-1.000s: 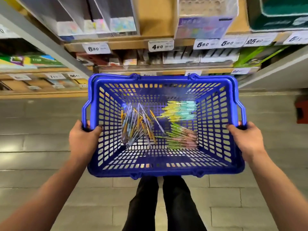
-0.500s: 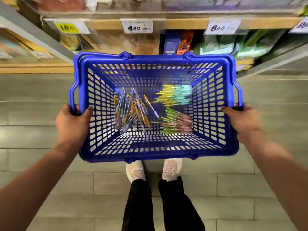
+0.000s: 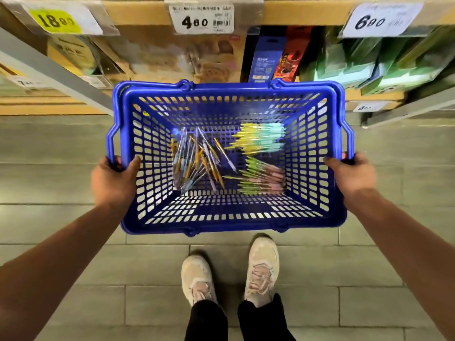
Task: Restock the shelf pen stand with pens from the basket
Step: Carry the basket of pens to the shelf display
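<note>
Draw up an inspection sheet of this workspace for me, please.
Surface: grey tiled floor; no table seen.
Job's things: blue basket carried in both hands, holding orange-and-clear pens left, yellow-teal pens far right, green-pink pens near right; pen stand not seen.
Clutter: nothing seen.
Hands: left hand and right hand each grip a basket side.
Cables: nothing seen.
Surroundings: shelf with blurred packaged goods, 4.80 price tag; beige shoes.

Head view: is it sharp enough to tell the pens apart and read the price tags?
Head view: motion blur smears the pens in the basket and the shelf goods, so only their colours show; the 480 tag is legible; the shoes are fairly sharp.
</note>
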